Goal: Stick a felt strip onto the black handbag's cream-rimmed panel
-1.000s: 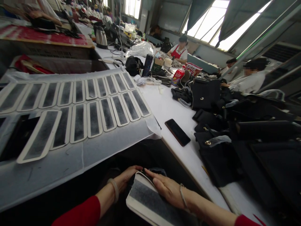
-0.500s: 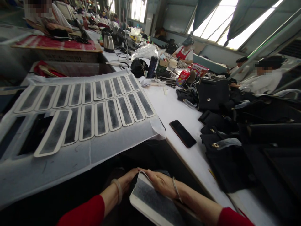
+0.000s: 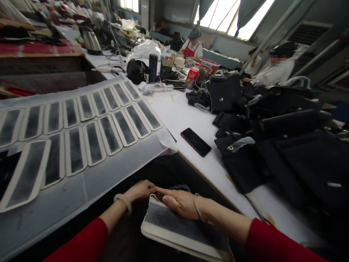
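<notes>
Below white table (image 3: 188, 120), hands (image 3: 174, 200) press flat grey-cored panel (image 3: 174, 225).

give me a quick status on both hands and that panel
Right hand flat on the panel, fingers spread. Left hand at its far end. Phone lies apart on the table.

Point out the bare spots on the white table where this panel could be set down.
Bare strips: between the rows of panels and the phone, and on the grey sheet along its near edge. Crowded: black bags cover the right side, clutter around the red can fills the far end. Both hands, left hand and right hand, rest on the panel.
</notes>
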### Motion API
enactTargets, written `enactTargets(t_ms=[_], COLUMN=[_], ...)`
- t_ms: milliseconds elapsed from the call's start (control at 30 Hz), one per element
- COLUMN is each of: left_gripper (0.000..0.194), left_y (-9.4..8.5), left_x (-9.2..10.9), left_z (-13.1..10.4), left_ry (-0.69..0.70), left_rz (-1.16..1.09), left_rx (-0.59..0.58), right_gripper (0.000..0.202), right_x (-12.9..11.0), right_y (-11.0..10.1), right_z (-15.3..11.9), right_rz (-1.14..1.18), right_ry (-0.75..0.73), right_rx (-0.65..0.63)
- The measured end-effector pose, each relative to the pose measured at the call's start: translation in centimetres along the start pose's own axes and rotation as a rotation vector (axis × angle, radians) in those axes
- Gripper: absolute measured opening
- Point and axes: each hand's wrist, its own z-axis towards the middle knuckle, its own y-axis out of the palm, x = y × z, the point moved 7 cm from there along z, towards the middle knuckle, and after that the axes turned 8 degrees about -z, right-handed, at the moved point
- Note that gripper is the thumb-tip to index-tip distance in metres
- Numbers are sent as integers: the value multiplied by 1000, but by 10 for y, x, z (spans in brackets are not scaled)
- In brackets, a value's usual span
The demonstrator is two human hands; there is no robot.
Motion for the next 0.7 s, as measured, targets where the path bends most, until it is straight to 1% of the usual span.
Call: enactTargets(t_ms=[33,67,100,167,233,300,333,467,533,600,700], left_gripper=[43,47,50,50,40,30,27,28,29,32,36], left_y=[-7,-11,-10,3,22,36,40,46,47,49,52], left_x=[14,29,45,70,86,94,95,98,100,102,102], left_z=[-3,-7,-12,-22,-33,-42,-44,-47,-45,-42,-39], left_ry=[27,59,88,122,128,124,124,137,157,168,150], left_rz=[93,166,222,307,378,441,464,578,683,776,851], left_rx=[15,16,-7,-112,-231,-303,-321,-371,-368,-346,-325], right_gripper=[61,60,59,57,56,57,57,56,56,55,52], right_x=[4,9,15,27,37,46,51,66,64,59,53], right_y=[-2,-3,-5,-6,-8,-8,-9,-10,-11,-11,-13], right_z=[-10,-20,-31,-53,-72,-89,-97,-118,-117,-109,-93], right_rz=[21,31,34,20,2,-3,-1,14,5,-4,83], right_ry=[19,50,90,160,190,192,201,277,268,242,241], right_rx=[-17,-34,-49,-65,-54,-38,-35,-67,-78,-64,29])
